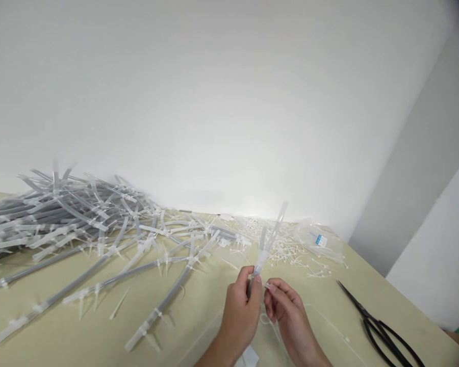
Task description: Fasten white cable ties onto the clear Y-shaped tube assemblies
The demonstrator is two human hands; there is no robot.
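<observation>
My left hand (241, 300) is closed around the lower part of a clear, branched plastic tube (260, 260). Two open-ended branches point up from its joint, one longer than the other. Just to the right, my right hand (286, 313) pinches a small whitish piece, apparently the end of a cable tie (268, 285), between thumb and fingertips. Its fingertips are close to the tube, but whether they touch it I cannot tell. A thin white loop (265, 319) shows below the hands.
A large heap of grey tube assemblies (61, 214) fills the left back. Several finished-looking branched tubes (172, 290) lie in front. Loose white cable ties (286, 250) and a clear plastic bag (319, 239) lie near the wall. Black scissors (378, 326) rest at right.
</observation>
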